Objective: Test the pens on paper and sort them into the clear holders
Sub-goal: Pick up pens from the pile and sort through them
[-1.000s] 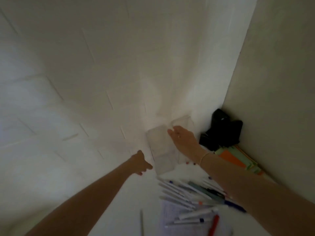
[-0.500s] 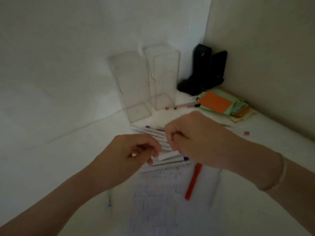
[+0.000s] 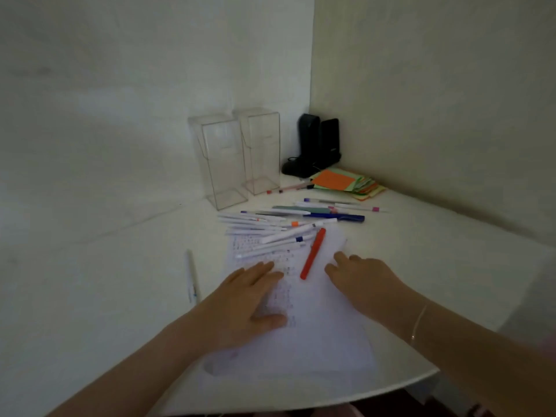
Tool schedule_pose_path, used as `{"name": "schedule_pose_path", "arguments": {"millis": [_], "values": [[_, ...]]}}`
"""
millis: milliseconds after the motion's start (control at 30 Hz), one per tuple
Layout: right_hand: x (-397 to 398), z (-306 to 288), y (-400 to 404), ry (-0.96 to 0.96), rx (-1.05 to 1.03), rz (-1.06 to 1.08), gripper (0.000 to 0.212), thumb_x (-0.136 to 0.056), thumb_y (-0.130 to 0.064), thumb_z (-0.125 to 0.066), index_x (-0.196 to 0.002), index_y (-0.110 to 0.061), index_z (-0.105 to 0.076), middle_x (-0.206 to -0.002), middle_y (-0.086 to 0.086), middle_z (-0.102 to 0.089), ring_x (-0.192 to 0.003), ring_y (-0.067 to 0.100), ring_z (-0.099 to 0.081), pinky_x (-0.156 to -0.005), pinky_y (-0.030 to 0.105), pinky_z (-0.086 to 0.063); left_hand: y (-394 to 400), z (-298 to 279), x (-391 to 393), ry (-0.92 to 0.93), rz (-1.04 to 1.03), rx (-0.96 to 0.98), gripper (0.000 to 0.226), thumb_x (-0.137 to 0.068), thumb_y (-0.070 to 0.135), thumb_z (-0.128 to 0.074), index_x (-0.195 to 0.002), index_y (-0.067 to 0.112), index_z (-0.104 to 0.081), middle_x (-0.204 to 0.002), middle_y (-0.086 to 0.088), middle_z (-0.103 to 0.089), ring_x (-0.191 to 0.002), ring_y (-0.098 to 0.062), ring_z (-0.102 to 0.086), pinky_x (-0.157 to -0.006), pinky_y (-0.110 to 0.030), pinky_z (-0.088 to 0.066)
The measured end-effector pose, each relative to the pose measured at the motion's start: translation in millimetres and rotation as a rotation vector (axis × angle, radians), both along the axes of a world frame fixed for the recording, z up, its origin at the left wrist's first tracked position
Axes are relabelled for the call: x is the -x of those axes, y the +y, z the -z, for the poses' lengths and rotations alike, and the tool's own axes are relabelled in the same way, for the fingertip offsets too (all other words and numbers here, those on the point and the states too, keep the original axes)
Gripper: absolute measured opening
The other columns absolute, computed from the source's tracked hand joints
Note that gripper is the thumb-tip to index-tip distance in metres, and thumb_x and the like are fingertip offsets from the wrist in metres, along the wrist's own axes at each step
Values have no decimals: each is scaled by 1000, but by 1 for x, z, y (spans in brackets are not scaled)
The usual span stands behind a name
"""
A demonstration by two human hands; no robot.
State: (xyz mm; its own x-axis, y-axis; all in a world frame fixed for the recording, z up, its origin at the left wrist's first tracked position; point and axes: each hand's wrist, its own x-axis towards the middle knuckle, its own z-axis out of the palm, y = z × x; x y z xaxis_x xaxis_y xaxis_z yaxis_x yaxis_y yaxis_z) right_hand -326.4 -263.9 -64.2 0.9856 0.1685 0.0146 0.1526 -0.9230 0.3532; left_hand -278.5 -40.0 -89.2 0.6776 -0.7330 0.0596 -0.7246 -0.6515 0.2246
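Both hands lie flat, fingers straight, on the paper [image 3: 304,323]: left hand [image 3: 243,299] at 7 o'clock of the red pen [image 3: 313,253], right hand [image 3: 364,281] at 4 o'clock, gripping nothing. The pens [image 3: 270,233] lie at the sheet's 12 o'clock edge. Two clear holders [image 3: 237,158] stand bare beyond. Half a second ago, the fingers pinched together over the pens

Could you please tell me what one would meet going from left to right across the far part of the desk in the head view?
Left clear holder → right clear holder → black speakers → stack of coloured paper notes.
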Motion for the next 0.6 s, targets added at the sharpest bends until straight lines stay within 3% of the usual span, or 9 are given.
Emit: {"name": "schedule_pose_path", "arguments": {"millis": [33,133,333,433,533,600], "values": [[-1,-2,0,-50,16,-12,34,-75,-5,-70,-106,-8,-58,-108,13,-55,-86,25,-63,-57,30,-40,0,3,2,0,-12,-48,96,-67,81,-13,-147,29,-14,-157,5,-5,-143,-9,-4,-108,-17,3],[-10,4,-3,71,92,-48,30,-90,4,-45,-120,-1,-48,-124,16,-46,-104,30,-56,-75,37,-47,-3,9,4,8,-15,-115,100,-63,83,3,-148,31,-3,-157,4,6,-143,-7,8,-107,-19,10],[-55,11,2,81,21,-254,37,-96,-7,-40,-132,-8,-47,-137,13,-47,-116,30,-53,-91,39,-47,-4,12,3,-28,-2,-132,88,-73,77,-6,-148,30,0,-156,4,9,-143,-8,10,-107,-19,14],[-87,23,10,13,-47,-296,29,-93,-8,-48,-120,-7,-55,-122,13,-57,-105,31,-61,-84,39,-52,-5,7,1,1,-9,-130,85,-78,75,-21,-148,29,-5,-157,3,4,-143,-8,1,-105,-15,8],[-112,28,20,-102,-135,-319,22,-80,-6,-66,-101,-8,-64,-99,11,-64,-83,28,-67,-65,33,-55,-7,2,-3,3,-3,-146,88,-74,76,-22,-147,29,-7,-157,2,3,-143,-11,-4,-105,-16,2],[-123,26,24,-127,-159,-324,27,-81,-2,-61,-108,-6,-62,-106,13,-61,-91,29,-64,-70,35,-50,-10,2,-5,1,5,-174,84,-79,74,-26,-147,29,-8,-157,3,1,-142,-11,-4,-110,-22,-3]]}}
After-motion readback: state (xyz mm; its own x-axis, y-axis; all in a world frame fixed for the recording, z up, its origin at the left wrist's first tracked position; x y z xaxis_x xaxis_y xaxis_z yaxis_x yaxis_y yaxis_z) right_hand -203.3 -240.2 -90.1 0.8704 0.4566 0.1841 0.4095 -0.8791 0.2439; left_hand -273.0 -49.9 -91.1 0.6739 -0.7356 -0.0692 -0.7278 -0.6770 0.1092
